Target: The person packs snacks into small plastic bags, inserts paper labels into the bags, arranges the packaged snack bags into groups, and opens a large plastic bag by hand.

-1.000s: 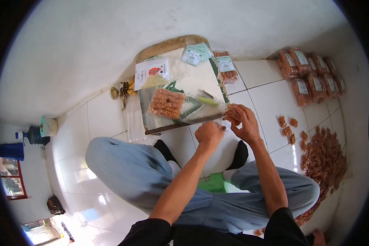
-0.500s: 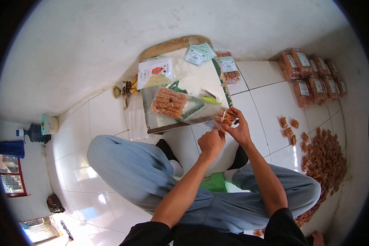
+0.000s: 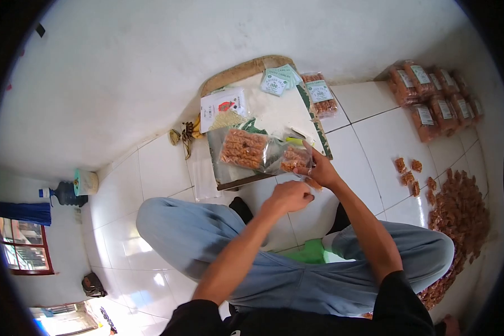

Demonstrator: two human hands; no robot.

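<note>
Holding a snack packet (image 3: 293, 159), right hand (image 3: 323, 170) has parted from curled left hand (image 3: 291, 196).

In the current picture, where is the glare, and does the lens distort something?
Head view: white glare on the floor tiles, strongest toward the lower left; head view: walls and tile lines bend, with dark rounded borders; head view: small print on the stacked packs' labels is unreadable.
</note>
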